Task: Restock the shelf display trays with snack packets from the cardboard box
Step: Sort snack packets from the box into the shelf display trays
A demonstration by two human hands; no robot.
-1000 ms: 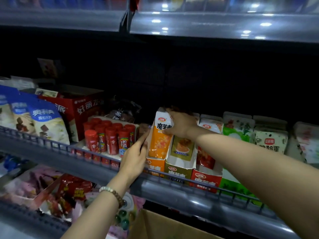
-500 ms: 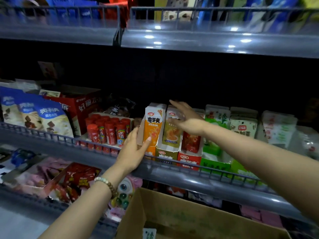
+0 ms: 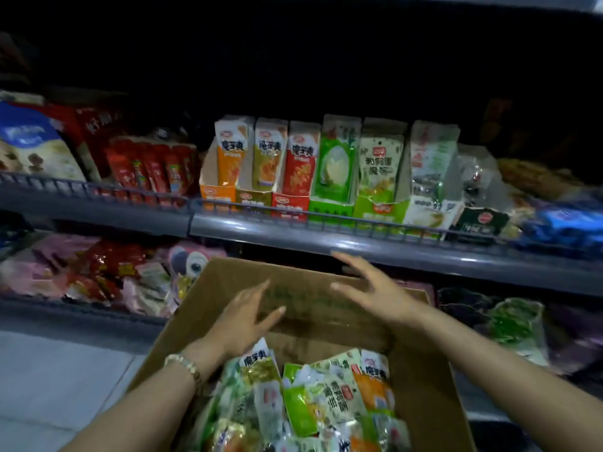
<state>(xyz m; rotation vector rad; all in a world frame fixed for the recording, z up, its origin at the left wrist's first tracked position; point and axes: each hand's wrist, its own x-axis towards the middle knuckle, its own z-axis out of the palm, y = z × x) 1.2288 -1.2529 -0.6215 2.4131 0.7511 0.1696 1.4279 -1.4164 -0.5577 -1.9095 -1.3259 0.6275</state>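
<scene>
My left hand (image 3: 243,321) and right hand (image 3: 375,291) hover empty, fingers spread, over the far end of the cardboard box (image 3: 421,396), while the snack packets (image 3: 310,396) lie heaped below and back toward me, nearest my left wrist, the display trays (image 3: 290,202) up ahead.

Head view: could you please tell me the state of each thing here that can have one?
Cardboard box: open at the top.
Snack packets: heaped loose inside the box.
Left hand: open, empty, above the packets.
Right hand: open, fingers spread, empty.
Orange tray: on the shelf, packets upright in it.
Red tray: on the shelf, packets upright in it.
</scene>
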